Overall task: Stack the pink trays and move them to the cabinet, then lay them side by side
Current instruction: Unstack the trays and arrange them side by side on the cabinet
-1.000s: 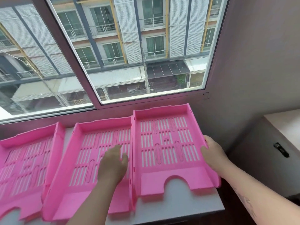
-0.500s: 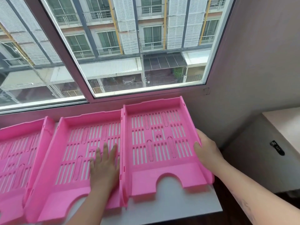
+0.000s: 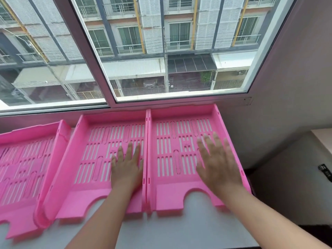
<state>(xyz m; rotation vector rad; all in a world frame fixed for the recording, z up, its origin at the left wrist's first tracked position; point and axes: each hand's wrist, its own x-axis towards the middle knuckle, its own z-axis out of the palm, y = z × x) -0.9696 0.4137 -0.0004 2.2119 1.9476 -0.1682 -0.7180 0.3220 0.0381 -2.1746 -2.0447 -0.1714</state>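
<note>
Three slotted pink plastic trays sit side by side on the white cabinet top (image 3: 179, 234) under the window (image 3: 161, 51): left tray (image 3: 23, 159), middle tray (image 3: 97, 155), right tray (image 3: 172, 155). The left hand (image 3: 126, 168) lies flat in the middle one, fingers spread and holding nothing; the right hand (image 3: 215, 164), blurred, is spread open over the right one.

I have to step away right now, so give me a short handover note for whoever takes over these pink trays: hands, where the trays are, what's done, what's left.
Left hand: open, flat on the floor of the middle tray, gripping nothing.
Right hand: open, fingers spread over the right tray; blurred, so contact is unclear.
Trays: three lie side by side on the white top under the window. Middle and right trays touch wall to wall. The left tray is partly out of frame, and the middle tray's side wall overlaps its near corner.
Done: the trays are laid out in a row.
Left: probably only squaring up the left tray.
</note>
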